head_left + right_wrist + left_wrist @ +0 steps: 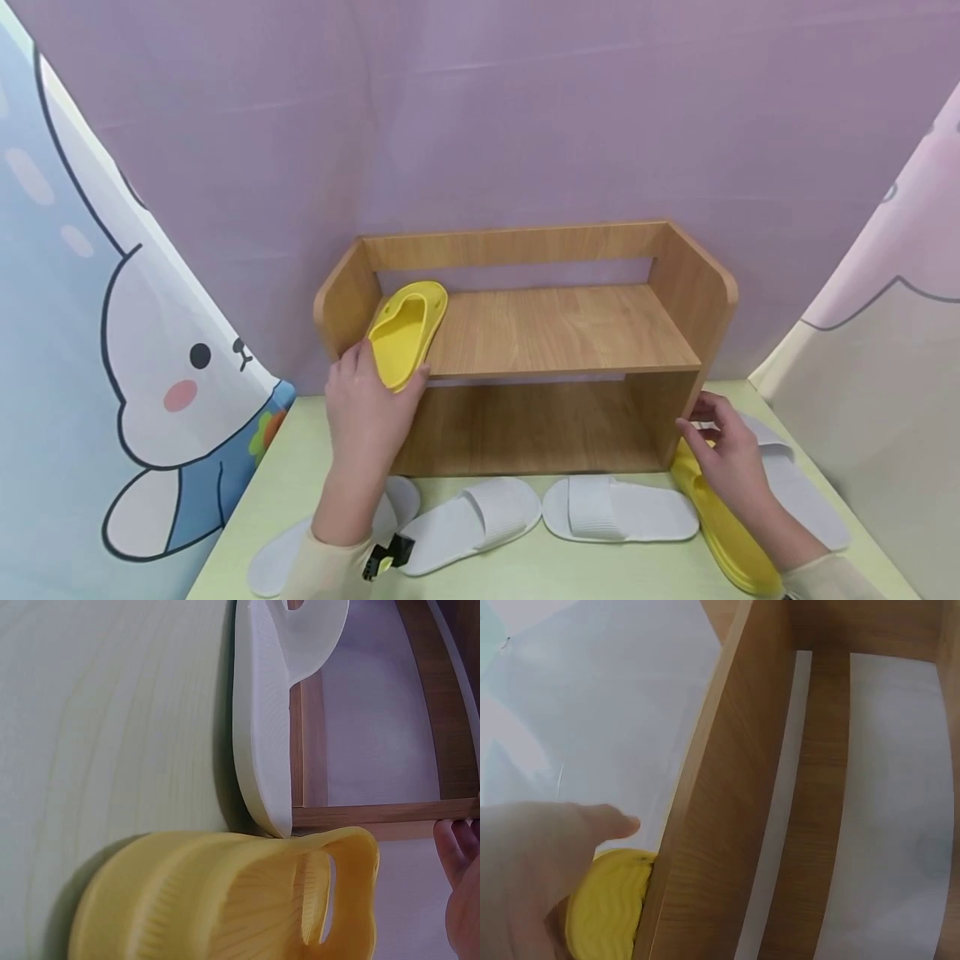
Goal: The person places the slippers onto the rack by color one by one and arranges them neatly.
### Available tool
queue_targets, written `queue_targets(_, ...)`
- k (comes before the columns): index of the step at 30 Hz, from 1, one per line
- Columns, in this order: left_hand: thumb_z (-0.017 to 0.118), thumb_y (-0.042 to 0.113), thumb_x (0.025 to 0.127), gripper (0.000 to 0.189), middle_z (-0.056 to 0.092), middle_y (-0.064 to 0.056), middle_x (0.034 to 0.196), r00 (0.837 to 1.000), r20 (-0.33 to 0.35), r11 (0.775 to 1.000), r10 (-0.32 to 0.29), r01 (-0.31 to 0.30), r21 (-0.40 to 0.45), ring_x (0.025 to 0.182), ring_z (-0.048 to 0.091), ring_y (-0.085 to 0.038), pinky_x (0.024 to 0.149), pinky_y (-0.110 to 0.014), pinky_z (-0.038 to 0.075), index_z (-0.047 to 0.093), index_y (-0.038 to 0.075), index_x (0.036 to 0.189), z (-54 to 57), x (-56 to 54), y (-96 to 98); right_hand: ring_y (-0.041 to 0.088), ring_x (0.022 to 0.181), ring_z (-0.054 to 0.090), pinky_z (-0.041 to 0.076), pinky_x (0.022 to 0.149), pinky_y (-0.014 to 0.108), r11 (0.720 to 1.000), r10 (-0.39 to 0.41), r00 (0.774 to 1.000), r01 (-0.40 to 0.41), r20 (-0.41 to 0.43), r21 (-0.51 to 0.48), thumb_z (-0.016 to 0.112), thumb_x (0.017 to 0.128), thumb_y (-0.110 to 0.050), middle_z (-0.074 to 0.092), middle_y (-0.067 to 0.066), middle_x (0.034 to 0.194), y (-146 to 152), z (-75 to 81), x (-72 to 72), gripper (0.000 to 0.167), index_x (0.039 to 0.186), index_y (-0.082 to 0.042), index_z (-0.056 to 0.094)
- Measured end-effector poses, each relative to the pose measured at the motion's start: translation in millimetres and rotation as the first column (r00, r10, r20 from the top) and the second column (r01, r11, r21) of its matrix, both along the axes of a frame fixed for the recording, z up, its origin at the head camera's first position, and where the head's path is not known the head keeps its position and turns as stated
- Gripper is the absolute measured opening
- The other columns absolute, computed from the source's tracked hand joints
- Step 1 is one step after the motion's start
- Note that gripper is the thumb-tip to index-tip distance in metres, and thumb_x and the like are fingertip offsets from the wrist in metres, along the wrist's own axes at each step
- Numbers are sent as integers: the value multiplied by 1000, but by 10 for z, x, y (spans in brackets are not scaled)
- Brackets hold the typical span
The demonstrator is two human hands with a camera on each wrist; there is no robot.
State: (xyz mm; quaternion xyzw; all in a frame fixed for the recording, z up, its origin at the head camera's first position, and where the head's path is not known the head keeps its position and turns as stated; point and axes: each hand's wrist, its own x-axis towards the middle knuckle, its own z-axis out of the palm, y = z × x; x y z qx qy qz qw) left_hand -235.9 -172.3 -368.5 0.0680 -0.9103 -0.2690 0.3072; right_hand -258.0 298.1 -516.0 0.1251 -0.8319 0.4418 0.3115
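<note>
A yellow slipper (405, 333) lies toe-back on the left end of the upper shelf of a small wooden rack (562, 329). My left hand (371, 408) grips its heel at the shelf's front edge, fingers along the left side and thumb at the right. The ridged sole at the heel (611, 907) shows beside that hand in the left wrist view. My right hand (727, 458) is at the rack's right side panel, fingers loosely bent and fingertips right at its edge. Below this hand a second yellow slipper (738, 542) rests on the table, partly covered by the forearm.
White slippers lie along the rack's front: one (281, 558) partly behind my left forearm, another (472, 521) in the middle, one (622, 508) turned sideways. A further white slipper (806, 492) lies at the right. Fabric walls (510, 117) enclose the table (555, 575).
</note>
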Motion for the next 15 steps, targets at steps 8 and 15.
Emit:
queue_targets(8,85,41,89,93,53,-27,151,998,15,998,-54,54,15,135,45,-45,109,-62,44,47,-5,160,-10,35,-31,-11,101,62,53,78,8,1000,-2,1000,2,3,7,79,93,13,73,16,115,5,7,8,48,137,4,61)
queue_targets(15,86,40,91,92,52,-27,153,998,-18,998,-60,61,34,139,44,-45,115,-61,43,47,-8,159,-43,5,-50,-11,101,61,53,79,7,1000,-4,1000,4,12,7,79,94,12,72,15,115,1,6,11,48,137,4,61)
